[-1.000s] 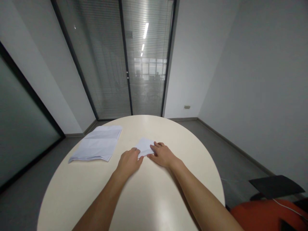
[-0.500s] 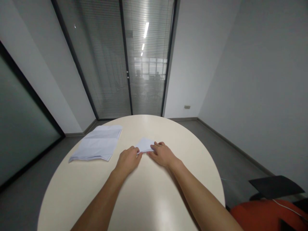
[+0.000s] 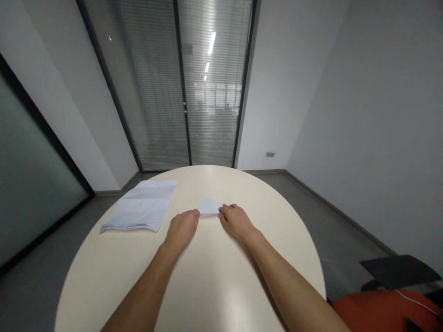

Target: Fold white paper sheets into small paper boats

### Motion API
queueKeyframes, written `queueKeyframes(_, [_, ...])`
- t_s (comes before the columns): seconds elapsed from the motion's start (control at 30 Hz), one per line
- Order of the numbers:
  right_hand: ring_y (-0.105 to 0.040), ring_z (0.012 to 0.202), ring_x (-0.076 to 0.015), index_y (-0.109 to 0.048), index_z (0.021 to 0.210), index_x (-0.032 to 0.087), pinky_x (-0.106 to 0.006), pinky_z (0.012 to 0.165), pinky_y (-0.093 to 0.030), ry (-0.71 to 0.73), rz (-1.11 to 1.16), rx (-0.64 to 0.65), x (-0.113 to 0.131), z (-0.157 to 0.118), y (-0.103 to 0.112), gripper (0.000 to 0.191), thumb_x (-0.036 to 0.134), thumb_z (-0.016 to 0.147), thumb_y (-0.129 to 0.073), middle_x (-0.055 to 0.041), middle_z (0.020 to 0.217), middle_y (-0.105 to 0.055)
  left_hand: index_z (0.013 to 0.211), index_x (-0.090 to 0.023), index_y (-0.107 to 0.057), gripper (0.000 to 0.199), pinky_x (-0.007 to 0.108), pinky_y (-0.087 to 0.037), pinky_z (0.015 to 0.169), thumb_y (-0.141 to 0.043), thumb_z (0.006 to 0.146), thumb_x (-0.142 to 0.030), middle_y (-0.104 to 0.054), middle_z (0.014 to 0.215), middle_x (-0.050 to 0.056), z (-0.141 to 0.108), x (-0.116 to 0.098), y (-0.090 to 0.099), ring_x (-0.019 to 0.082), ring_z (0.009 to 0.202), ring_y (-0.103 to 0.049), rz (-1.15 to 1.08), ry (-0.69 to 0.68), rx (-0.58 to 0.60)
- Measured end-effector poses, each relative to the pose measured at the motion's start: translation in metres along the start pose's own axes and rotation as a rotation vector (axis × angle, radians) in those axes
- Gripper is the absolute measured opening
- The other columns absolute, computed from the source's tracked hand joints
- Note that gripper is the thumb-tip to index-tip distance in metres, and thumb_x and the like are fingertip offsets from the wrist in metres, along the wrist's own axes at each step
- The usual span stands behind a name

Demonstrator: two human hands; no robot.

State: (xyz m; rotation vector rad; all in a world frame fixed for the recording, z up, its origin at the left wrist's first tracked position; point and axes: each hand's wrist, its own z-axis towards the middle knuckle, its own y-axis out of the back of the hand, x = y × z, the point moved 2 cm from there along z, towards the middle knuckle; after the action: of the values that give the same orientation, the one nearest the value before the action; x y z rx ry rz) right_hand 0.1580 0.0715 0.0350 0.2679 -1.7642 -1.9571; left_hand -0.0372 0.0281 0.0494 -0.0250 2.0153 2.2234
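Note:
A small folded white paper point(image 3: 209, 207) lies near the middle of the round cream table point(image 3: 207, 276), its pointed side facing away from me. My left hand point(image 3: 183, 227) pinches the paper's left corner between thumb and fingers. At the right corner, my right hand point(image 3: 236, 220) is closed on the paper's edge, thumb below and fingers on top. The near edge of the paper looks slightly raised between the two hands.
A stack of creased white sheets point(image 3: 140, 207) rests at the table's left. Beyond the table stand glass panels with blinds point(image 3: 155, 92). A red chair point(image 3: 377, 306) with a black armrest point(image 3: 399, 269) is at the lower right.
My hands have moved slightly apart to the paper's two corners. The left thumb has drawn back from the near edge, and more of that edge shows.

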Motion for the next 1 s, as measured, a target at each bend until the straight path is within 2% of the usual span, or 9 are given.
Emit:
queueKeyframes(0.23, [-0.065,0.11,-0.026,-0.067,0.127,0.019,-0.033,0.093,-0.047,-0.12,0.044,-0.026,-0.009,0.003,0.002,0.038,0.018,0.096,-0.046,-0.0121,0.119,-0.073,0.109,-0.025,-0.069,0.027,0.031,-0.048,0.079,-0.043,0.104,-0.029,-0.078,0.105,0.007,0.003,0.005,-0.004,0.024,0.096,-0.073,-0.004,0.014,-0.009])
queueKeyframes(0.53, [-0.065,0.115,-0.0262,-0.066,0.129,0.019,-0.033,0.095,-0.047,-0.189,0.115,-0.057,-0.021,0.002,0.001,0.039,0.025,0.093,-0.052,-0.0101,0.125,-0.072,0.106,-0.024,-0.068,0.028,0.029,-0.046,0.074,-0.041,0.104,-0.031,-0.077,0.101,0.005,0.004,0.008,-0.012,0.022,0.093,-0.072,-0.021,0.012,-0.094])
queueKeyframes(0.9, [-0.068,0.106,-0.0239,-0.068,0.128,0.015,-0.03,0.091,-0.046,-0.252,0.246,-0.111,-0.03,0.005,-0.004,0.038,0.031,0.095,-0.058,-0.0118,0.115,-0.075,0.11,-0.023,-0.069,0.026,0.028,-0.045,0.079,-0.045,0.103,-0.029,-0.075,0.101,0.005,0.014,0.014,-0.032,0.021,0.097,-0.068,-0.122,0.02,-0.209])
queueKeyframes(1.0, [-0.068,0.104,-0.0245,-0.069,0.126,0.015,-0.031,0.09,-0.046,-0.251,0.237,-0.136,-0.03,0.007,-0.007,0.036,0.031,0.095,-0.058,-0.0121,0.113,-0.075,0.11,-0.024,-0.07,0.025,0.028,-0.045,0.077,-0.046,0.102,-0.029,-0.074,0.1,0.005,0.015,0.012,-0.036,0.021,0.095,-0.067,-0.12,0.068,-0.242])
